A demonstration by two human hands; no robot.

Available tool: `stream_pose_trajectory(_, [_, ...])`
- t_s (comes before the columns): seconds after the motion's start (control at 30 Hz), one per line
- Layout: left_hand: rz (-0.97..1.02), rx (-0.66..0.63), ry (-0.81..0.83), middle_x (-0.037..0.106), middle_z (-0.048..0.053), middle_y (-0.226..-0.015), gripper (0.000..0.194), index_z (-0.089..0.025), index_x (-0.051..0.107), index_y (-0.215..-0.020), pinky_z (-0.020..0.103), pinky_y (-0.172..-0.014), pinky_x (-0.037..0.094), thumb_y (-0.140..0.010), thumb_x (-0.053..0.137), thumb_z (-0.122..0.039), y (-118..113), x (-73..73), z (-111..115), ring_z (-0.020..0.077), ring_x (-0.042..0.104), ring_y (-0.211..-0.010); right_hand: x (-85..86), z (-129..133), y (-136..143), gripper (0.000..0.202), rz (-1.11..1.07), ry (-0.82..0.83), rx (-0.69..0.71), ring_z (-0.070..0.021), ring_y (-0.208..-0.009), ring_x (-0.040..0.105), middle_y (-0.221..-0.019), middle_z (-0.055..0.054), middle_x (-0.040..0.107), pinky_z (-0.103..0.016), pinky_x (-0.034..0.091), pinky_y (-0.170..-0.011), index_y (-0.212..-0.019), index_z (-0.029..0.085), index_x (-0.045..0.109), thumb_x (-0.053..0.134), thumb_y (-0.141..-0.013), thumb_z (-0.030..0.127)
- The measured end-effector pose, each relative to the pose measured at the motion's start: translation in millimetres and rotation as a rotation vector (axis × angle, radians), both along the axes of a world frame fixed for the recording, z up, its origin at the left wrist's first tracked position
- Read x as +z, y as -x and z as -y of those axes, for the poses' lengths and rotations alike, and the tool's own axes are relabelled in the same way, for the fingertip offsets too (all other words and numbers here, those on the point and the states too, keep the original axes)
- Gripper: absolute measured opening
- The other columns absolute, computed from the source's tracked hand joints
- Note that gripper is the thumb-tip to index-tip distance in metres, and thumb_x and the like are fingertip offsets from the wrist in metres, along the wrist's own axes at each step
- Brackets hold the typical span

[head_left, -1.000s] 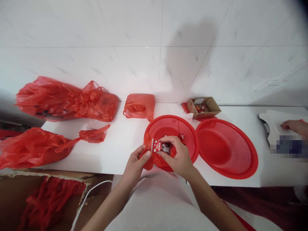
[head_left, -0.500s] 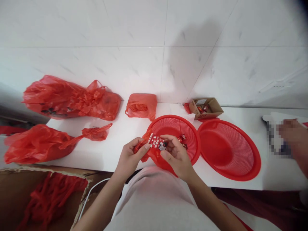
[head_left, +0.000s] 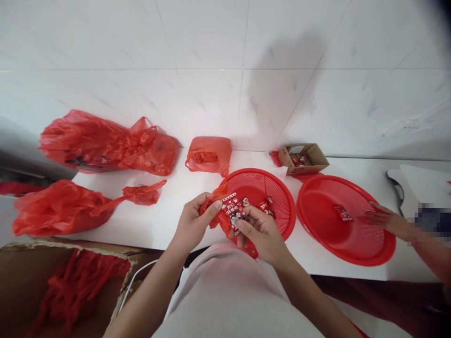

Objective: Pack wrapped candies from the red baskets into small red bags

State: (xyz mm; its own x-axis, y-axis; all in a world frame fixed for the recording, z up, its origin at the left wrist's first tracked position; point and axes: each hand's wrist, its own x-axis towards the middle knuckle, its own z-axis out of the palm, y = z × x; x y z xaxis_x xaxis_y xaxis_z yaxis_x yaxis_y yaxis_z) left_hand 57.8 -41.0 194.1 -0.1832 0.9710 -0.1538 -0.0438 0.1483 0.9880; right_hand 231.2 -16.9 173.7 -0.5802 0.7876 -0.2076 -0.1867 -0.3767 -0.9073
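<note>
A small red printed packet (head_left: 232,211), with white lettering and cartoon figures, is stretched between my two hands over the near-left part of a red plastic basket (head_left: 289,206). My left hand (head_left: 201,213) pinches its upper left end, along with a crumpled red plastic bag (head_left: 222,189). The fingers of my right hand (head_left: 260,228) close on the packet's lower right end. Some red-wrapped pieces (head_left: 267,203) lie inside the basket, just past my right hand. Part of the bag hangs below the packet.
A second red basket (head_left: 317,202) touches the first's right side; one red packet (head_left: 343,213) lies in it, with another person's hand (head_left: 391,220) at its rim. Behind stands a small cardboard box (head_left: 310,164). Red bags (head_left: 70,206) lie left; a large carton (head_left: 28,281) sits below.
The packet has tilted and its printed face shows more fully. At right, the other person's hand has come to the second basket, which now holds a red packet and has shifted slightly right.
</note>
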Motion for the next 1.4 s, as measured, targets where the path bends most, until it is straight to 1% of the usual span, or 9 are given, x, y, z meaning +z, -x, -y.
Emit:
stream_pose_trajectory(0.33, [0.142,0.069,0.011,0.053,-0.004,-0.058,0.028,-0.016,0.059,-0.077,0.019,-0.048,0.038,-0.080,0.067,-0.043,-4.7,-5.6,0.4,0.0070,0.045,-0.049,-2.9,3.1,3.4,0.026,0.019,-0.061,0.009,-0.0127,-0.058,0.060,-0.071,-0.003,0.069,-0.027,0.048,-0.057,-0.080,0.020,0.066,0.064,-0.084,0.045])
stream_pose_trajectory(0.57, [0.137,0.035,0.034,0.056,-0.003,-0.061,0.028,-0.017,0.060,-0.077,0.019,-0.050,0.039,-0.080,0.067,-0.043,-6.3,-5.2,-0.2,0.0075,0.048,-0.051,-4.4,4.8,2.2,0.028,0.023,-0.041,-0.049,-0.0123,-0.054,0.057,-0.059,-0.001,0.064,-0.026,0.047,-0.055,-0.075,0.019,0.065,0.064,-0.084,0.045])
stream_pose_trajectory(0.67, [0.111,0.030,0.042,0.057,-0.003,-0.063,0.028,-0.016,0.062,-0.080,0.019,-0.051,0.039,-0.082,0.065,-0.044,-8.5,-5.0,-0.7,0.0079,0.049,-0.053,-6.4,4.8,2.5,0.028,0.027,-0.054,-0.059,-0.0125,-0.054,0.057,-0.059,-0.001,0.064,-0.026,0.046,-0.055,-0.075,0.019,0.064,0.063,-0.084,0.045])
stream_pose_trajectory(0.77, [0.075,-0.040,0.051,0.058,-0.002,-0.062,0.031,-0.015,0.063,-0.081,0.020,-0.052,0.039,-0.082,0.064,-0.046,-11.4,-6.1,-0.7,0.0090,0.050,-0.054,-9.4,6.1,4.7,0.028,0.061,-0.086,-0.073,-0.0131,-0.057,0.057,-0.062,-0.001,0.064,-0.027,0.047,-0.058,-0.078,0.019,0.065,0.061,-0.085,0.046])
stream_pose_trajectory(0.83, [0.091,-0.090,0.062,0.058,-0.002,-0.060,0.031,-0.015,0.062,-0.077,0.021,-0.051,0.039,-0.082,0.064,-0.046,-13.1,-8.1,0.1,0.0095,0.050,-0.052,-11.7,8.3,6.5,0.028,0.083,-0.120,-0.068,-0.0137,-0.060,0.059,-0.064,-0.001,0.064,-0.028,0.048,-0.060,-0.080,0.020,0.064,0.060,-0.086,0.047])
stream_pose_trajectory(1.03, [0.219,-0.120,0.150,0.061,0.000,-0.062,0.028,-0.017,0.059,-0.074,0.024,-0.053,0.044,-0.081,0.065,-0.044,-16.8,-13.8,2.7,0.0118,0.055,-0.052,-20.4,14.7,8.1,0.040,0.086,-0.197,-0.079,-0.0129,-0.062,0.059,-0.066,-0.001,0.063,-0.027,0.045,-0.060,-0.076,0.020,0.060,0.045,-0.093,0.053])
stream_pose_trajectory(1.2, [0.136,-0.045,0.143,0.063,0.000,-0.067,0.027,-0.016,0.062,-0.077,0.022,-0.060,0.046,-0.080,0.068,-0.042,-20.2,-15.6,2.0,0.0113,0.056,-0.060,-23.5,13.3,4.8,0.047,0.151,-0.267,-0.136,-0.0109,-0.054,0.050,-0.057,0.001,0.056,-0.025,0.040,-0.056,-0.064,0.019,0.054,0.040,-0.095,0.052])
stream_pose_trajectory(1.33, [0.138,-0.051,0.156,0.064,0.000,-0.068,0.027,-0.016,0.063,-0.077,0.022,-0.063,0.047,-0.079,0.068,-0.043,-21.3,-19.1,2.3,0.0112,0.057,-0.062,-23.2,13.9,2.6,0.048,0.144,-0.286,-0.143,-0.0110,-0.053,0.048,-0.056,0.001,0.053,-0.026,0.039,-0.056,-0.061,0.020,0.052,0.040,-0.095,0.051])
stream_pose_trajectory(1.4, [0.150,-0.048,0.153,0.067,0.001,-0.074,0.026,-0.016,0.066,-0.084,0.023,-0.067,0.049,-0.080,0.068,-0.042,-21.8,-20.3,2.6,0.0126,0.060,-0.067,-23.6,14.2,2.0,0.048,0.138,-0.273,-0.144,-0.0114,-0.054,0.048,-0.056,0.001,0.053,-0.026,0.039,-0.056,-0.061,0.020,0.052,0.040,-0.095,0.052])
